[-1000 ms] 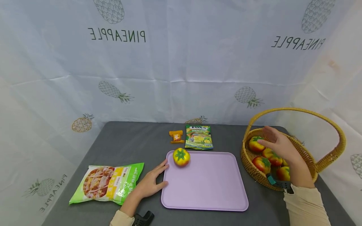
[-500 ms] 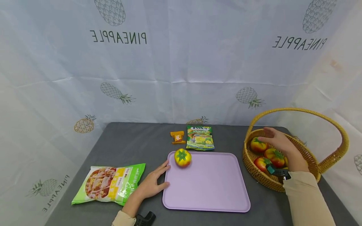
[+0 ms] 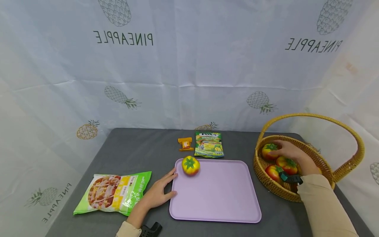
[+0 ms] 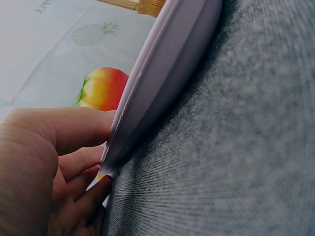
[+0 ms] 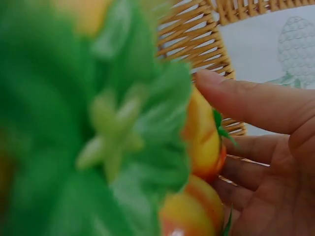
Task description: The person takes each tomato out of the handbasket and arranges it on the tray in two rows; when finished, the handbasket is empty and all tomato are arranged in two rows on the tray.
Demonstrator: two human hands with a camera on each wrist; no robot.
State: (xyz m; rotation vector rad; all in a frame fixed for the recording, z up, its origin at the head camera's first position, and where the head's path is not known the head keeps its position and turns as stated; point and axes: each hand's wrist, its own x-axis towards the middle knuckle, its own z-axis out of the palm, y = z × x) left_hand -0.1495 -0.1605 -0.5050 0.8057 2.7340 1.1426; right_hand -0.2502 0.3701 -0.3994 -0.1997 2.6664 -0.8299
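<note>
At the left edge of the lilac tray (image 3: 219,194), my left hand (image 3: 158,192) rests with fingers spread and fairly straight. Its thumb touches the rim in the left wrist view. One yellow-red persimmon (image 3: 190,165) with green leaves sits in the tray's far left corner. My right hand (image 3: 291,154) reaches into the wicker basket (image 3: 266,187), its thumb and fingers around a persimmon (image 3: 268,150) at the basket's far left side. In the right wrist view that persimmon (image 5: 199,140) lies between thumb and fingers, while a nearer persimmon's green leaves (image 5: 113,123) fill the left half.
Several more persimmons (image 3: 286,165) lie in the basket, whose tall handle (image 3: 314,115) arches over my right hand. Behind the tray are a green candy bag (image 3: 209,144) and a small orange packet (image 3: 186,144). A green-and-white food bag (image 3: 112,192) lies left of my left hand.
My right hand has lowered into the basket and its fingers have closed around the far left persimmon. My left hand stays at the tray's edge.
</note>
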